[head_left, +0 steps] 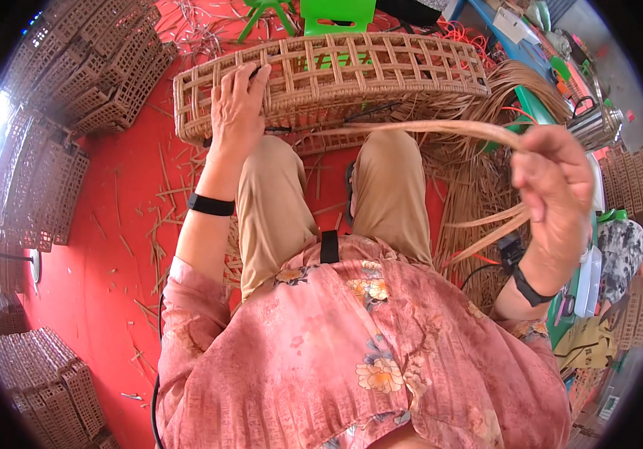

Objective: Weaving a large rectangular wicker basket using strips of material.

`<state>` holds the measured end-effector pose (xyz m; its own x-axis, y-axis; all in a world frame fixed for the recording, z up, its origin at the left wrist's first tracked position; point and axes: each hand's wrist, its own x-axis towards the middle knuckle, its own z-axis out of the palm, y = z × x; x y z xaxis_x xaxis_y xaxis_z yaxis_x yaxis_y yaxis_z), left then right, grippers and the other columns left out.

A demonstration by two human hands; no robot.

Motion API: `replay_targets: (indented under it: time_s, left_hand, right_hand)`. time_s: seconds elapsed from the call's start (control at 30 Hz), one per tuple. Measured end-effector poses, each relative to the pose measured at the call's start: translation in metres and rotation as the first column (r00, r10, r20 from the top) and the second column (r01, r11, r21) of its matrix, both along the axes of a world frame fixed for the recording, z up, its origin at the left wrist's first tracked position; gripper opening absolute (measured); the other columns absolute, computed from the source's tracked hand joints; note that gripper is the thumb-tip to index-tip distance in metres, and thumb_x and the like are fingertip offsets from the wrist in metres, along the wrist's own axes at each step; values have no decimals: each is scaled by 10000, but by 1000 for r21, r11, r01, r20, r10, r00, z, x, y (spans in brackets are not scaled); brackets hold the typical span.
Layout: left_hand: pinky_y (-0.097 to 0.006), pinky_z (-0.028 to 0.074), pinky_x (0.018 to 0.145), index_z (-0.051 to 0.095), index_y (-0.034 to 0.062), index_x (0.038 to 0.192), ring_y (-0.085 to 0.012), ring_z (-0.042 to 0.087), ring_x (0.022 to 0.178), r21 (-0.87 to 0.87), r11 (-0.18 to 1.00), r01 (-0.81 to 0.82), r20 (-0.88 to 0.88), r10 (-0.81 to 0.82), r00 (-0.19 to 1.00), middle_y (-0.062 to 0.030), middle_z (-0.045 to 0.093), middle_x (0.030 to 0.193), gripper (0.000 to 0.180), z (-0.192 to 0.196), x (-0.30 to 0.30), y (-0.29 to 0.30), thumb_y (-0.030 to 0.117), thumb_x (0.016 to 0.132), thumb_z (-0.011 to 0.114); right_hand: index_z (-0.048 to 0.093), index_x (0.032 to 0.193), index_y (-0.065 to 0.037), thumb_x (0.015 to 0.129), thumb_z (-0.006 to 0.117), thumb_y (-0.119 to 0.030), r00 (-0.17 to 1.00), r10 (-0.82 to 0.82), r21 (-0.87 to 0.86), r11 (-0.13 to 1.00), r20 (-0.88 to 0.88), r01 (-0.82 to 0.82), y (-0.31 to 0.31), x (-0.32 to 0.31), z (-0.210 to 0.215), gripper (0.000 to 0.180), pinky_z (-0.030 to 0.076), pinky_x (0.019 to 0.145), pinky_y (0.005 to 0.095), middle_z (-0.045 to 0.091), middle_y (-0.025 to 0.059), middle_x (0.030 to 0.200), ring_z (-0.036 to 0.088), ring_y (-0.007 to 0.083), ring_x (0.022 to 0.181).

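Note:
A long woven wicker basket (329, 78) with open square gaps rests across my knees, its latticed side facing up. My left hand (239, 105) lies over its left part, fingers bent over the lattice and gripping it. Out to the right, my right hand (553, 176) is raised and closed on a flat tan wicker strip (441, 127). That strip runs leftward from my fingers along the basket's near edge, where its far end becomes hard to follow. More strip ends (490, 228) show just left of my right wrist.
Stacks of woven baskets (97, 60) line the left side, with another pile (48, 382) lower down. Loose wicker strips (479, 187) heap on the right. Scraps litter the red floor (104, 299). A green chair (336, 15) stands beyond the basket; a metal flask (595, 127) is at right.

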<state>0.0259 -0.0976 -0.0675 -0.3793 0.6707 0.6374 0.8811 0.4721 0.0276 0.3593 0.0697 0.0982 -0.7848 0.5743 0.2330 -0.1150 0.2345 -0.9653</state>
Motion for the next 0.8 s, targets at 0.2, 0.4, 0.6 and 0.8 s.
replay_targets:
  time_s: [0.2, 0.4, 0.6, 0.8]
  left_hand:
    - [-446, 324, 1045, 477, 148, 1349, -284, 414, 1268, 10, 999, 32, 18, -32, 999, -72, 456, 1350, 770, -3, -1, 1, 175, 651, 803]
    - [-430, 318, 1044, 557, 148, 1273, -261, 444, 1243, 143, 977, 158, -49, -152, 987, -55, 488, 1328, 684, -7, 20, -2, 268, 650, 813]
    - [-418, 355, 1002, 578, 140, 1236, -259, 484, 1191, 73, 985, 155, 42, -159, 986, -43, 534, 1258, 637, -13, 37, -4, 253, 653, 806]
    - [-439, 363, 999, 622, 128, 1156, -264, 495, 1178, 67, 967, 247, 109, -253, 961, -44, 554, 1222, 526, -14, 76, 1, 194, 662, 792]
  right_hand:
    - [595, 1071, 45, 880, 637, -85, 985, -3, 117, 993, -171, 23, 31, 7, 1, 234, 218, 428, 103, 603, 120, 783, 317, -11, 445]
    - [579, 1081, 39, 900, 604, -65, 982, 30, 138, 990, -187, -4, 57, 19, 5, 210, 225, 438, 103, 589, 147, 830, 321, -6, 447]
    - [572, 1061, 20, 904, 609, -88, 985, 0, 192, 981, -172, 34, 57, 29, 9, 194, 231, 447, 100, 587, 149, 829, 320, -5, 444]
    - [562, 1018, 11, 898, 618, -96, 989, 10, 218, 976, -145, 22, 46, 42, 9, 171, 229, 441, 98, 597, 163, 816, 313, -5, 430]
